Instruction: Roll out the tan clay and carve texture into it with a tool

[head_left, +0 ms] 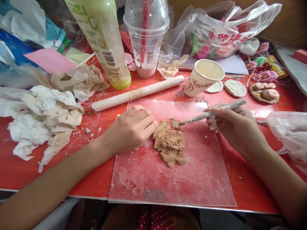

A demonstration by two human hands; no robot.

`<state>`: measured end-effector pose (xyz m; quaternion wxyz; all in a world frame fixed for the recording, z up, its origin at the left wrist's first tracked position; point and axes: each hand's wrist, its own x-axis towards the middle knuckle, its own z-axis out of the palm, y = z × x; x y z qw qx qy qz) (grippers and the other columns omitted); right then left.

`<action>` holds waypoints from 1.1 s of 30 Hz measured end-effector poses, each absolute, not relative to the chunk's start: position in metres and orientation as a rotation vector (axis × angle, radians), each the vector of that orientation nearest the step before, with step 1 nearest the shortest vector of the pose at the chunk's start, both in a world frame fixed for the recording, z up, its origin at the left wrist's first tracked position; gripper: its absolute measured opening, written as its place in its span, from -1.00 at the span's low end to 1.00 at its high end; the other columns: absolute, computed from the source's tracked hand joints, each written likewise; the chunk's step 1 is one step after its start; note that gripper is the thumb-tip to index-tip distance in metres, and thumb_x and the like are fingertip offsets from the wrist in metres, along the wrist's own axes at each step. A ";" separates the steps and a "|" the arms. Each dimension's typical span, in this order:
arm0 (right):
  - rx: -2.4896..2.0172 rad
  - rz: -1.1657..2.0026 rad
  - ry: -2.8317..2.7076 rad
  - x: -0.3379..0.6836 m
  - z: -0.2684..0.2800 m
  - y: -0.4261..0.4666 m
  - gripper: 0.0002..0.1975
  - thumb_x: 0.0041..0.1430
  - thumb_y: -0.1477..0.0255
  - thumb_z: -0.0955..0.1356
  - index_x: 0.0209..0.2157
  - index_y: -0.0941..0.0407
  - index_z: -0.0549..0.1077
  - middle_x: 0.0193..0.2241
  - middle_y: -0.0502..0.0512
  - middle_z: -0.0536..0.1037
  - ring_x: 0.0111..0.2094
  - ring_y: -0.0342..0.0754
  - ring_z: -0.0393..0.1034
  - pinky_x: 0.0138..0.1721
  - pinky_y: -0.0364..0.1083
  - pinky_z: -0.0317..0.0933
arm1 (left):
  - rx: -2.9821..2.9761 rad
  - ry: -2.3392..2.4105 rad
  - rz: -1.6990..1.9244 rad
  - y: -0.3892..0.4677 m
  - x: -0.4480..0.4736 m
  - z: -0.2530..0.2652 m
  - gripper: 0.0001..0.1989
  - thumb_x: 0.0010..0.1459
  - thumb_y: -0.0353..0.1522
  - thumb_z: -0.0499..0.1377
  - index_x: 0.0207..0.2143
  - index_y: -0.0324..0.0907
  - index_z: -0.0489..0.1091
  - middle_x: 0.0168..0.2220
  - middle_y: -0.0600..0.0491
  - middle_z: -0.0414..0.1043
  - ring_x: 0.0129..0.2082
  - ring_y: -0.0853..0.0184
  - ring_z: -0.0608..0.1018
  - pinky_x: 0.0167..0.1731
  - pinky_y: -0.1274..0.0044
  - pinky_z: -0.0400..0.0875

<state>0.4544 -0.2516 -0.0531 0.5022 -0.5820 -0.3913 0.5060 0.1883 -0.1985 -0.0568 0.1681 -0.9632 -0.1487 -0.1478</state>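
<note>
A rough, torn slab of brown clay (170, 143) lies on a clear plastic board (199, 182). My left hand (136, 126) rests at the clay's upper left edge, fingers curled together with the tips against it; what is under them is hidden. In my right hand (232, 119) is a slim modelling tool (203, 115), pale with dried clay and held like a pen. Its dark tip touches a small ridged lump of clay (175, 122) at the top of the slab.
Behind the board lie a rolling pin (139, 92) and a paper cup (203, 76) of cloudy liquid. A tall bottle (105, 41) and plastic cup (147, 41) stand further back. Crumpled tissues (48, 111) cover the left; clay discs (235, 88) and a plastic bag (290, 127) are at right.
</note>
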 end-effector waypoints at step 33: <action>-1.487 0.791 -1.450 0.411 -0.048 -0.285 -0.86 0.06 0.42 0.35 -0.53 0.05 0.30 -0.64 -0.07 0.38 -0.63 -0.16 0.23 -0.62 -0.11 0.09 | -2.739 -0.426 -0.441 -0.200 0.189 -0.057 -0.83 0.17 -0.47 -0.01 -0.35 -0.27 0.38 -0.38 0.01 0.39 -0.26 0.27 0.43 -0.20 0.39 0.33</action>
